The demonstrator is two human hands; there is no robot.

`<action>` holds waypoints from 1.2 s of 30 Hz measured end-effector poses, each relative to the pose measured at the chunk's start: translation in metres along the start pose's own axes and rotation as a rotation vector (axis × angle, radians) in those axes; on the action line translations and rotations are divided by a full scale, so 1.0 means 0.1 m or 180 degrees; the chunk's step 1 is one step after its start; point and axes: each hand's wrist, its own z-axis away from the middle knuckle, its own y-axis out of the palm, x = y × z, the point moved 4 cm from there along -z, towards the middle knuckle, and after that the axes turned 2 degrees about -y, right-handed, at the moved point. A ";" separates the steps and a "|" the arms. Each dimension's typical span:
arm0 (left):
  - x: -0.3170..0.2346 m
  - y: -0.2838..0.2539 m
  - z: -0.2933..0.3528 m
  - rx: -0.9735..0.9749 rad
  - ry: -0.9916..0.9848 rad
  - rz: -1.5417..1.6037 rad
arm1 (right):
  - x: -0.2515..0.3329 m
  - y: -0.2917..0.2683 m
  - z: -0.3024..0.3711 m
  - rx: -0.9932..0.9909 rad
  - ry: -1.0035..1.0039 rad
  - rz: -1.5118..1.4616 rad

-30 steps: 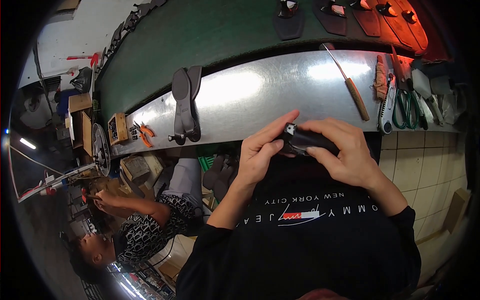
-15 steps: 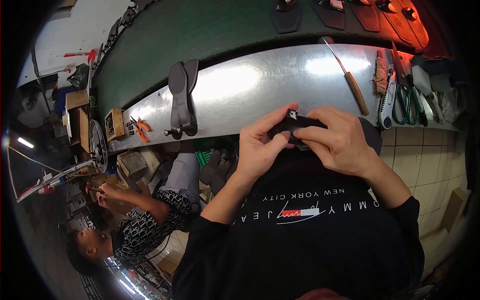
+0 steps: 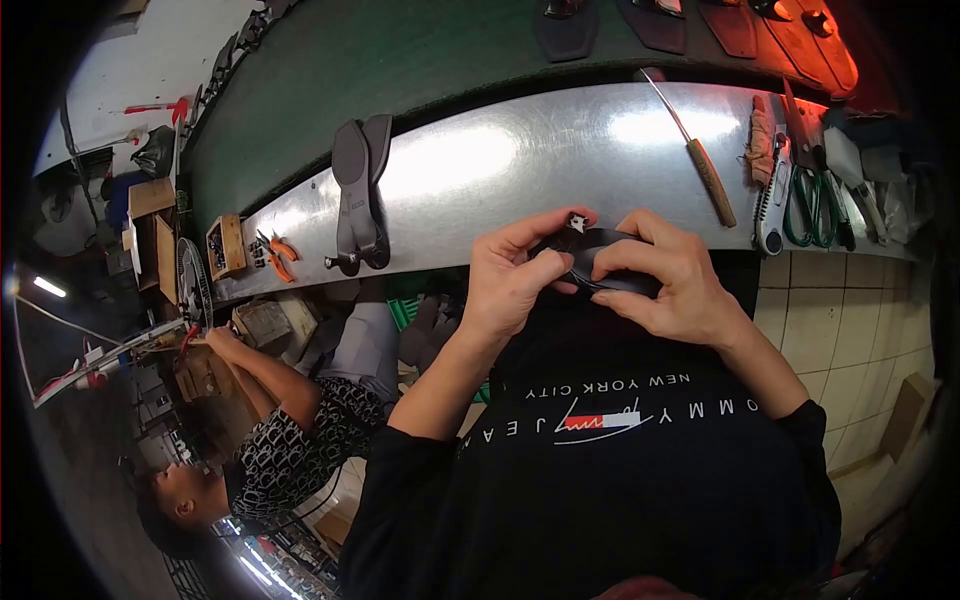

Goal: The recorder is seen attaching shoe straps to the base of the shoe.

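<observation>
Close in front of my chest, over the near edge of the metal bench, I hold a black sandal in both hands. A shiny silver ornament sticks up from it by my left fingers. My left hand pinches one end between thumb and fingers. Around the dark curved part my right hand has its fingers bent, thumb pressing below. Much of the sandal is covered by my fingers. A pair of dark sandals lies on the bench to the left.
On the bench lie an awl, a utility knife and green-handled scissors at right, orange pliers and a wooden box at left. Behind runs a green surface with several sandals. A co-worker sits left.
My hands have shifted slightly left, and the sandal has turned so more of its dark curved part shows. My right fingers have spread along it. The co-worker's arms have moved toward the bench.
</observation>
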 end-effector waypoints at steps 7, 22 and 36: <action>0.00 -0.01 0.00 -0.0050 -0.0094 0.0082 | 0.01 0.03 0.02 -0.0276 -0.0203 0.0208; 0.02 0.01 0.06 0.0253 -0.0118 -0.0153 | 0.20 -0.04 0.05 -0.1002 -0.0470 0.0629; 0.09 0.11 0.09 0.0228 -0.0284 -0.0664 | 0.08 -0.01 0.13 -0.0777 -0.0106 0.0652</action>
